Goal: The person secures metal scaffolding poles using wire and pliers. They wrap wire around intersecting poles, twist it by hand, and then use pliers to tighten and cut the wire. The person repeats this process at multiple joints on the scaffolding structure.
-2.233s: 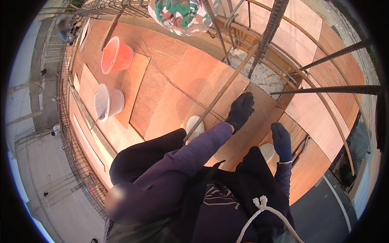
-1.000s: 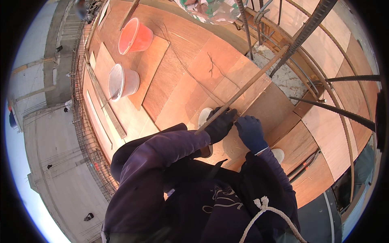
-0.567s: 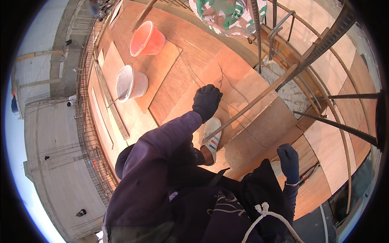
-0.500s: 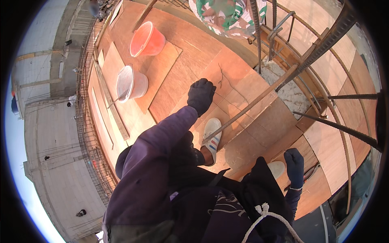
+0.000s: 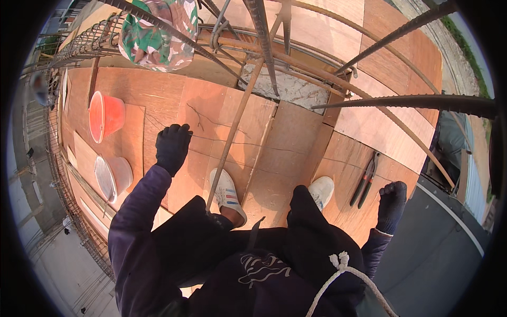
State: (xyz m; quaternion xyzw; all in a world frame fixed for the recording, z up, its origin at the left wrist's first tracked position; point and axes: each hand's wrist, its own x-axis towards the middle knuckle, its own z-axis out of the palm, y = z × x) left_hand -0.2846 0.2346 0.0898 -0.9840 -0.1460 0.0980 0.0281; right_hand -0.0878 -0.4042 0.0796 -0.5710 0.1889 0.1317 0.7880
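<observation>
My left hand (image 5: 173, 149), in a dark glove, is curled closed above the plywood sheets (image 5: 211, 105), near two buckets. Thin wire-like lines (image 5: 229, 140) run across the boards beside it; whether it grips one cannot be made out. On the other side, my right hand (image 5: 392, 206) makes a fist by the edge of the boards, and its inside is hidden. Long-handled pliers (image 5: 364, 179) with dark-red and black grips lie on the plywood just left of that fist. A thin rusty bar (image 5: 235, 124) slants up past my left shoe (image 5: 227, 193).
A red bucket (image 5: 107, 116) and a whitish bucket (image 5: 113, 177) stand at left. Thick ribbed rebar (image 5: 406, 103) juts in at right, with more around a rough concrete patch (image 5: 296, 90). A camouflage-patterned brimmed hat (image 5: 158, 34) shows at the top. A dark grey surface (image 5: 422, 259) borders the boards.
The view has swung, so buckets and hat now appear farther left. The pliers have come fully into sight. Both hands remain closed, and my right hand is now farther from my right shoe.
</observation>
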